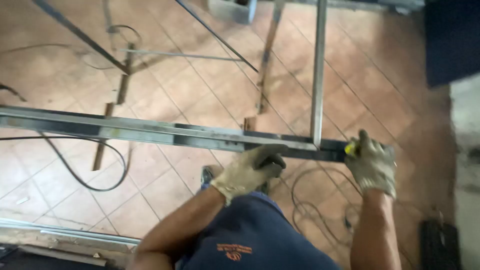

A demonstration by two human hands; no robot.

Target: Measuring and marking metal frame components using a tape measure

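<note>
— Where are the hands?

— The left hand (pixel 250 170), in a pale work glove, has its grip curled shut on the long grey steel bar (pixel 150 131) lying crosswise above the terracotta tiled floor (pixel 165 95). The right hand (pixel 372 162), also gloved, is closed on the bar's end, holding a small yellow object (pixel 351 148).

— And nearby?

— An upright grey steel post (pixel 318 75) meets the bar between both hands; black cables (pixel 75 172) loop below.
</note>
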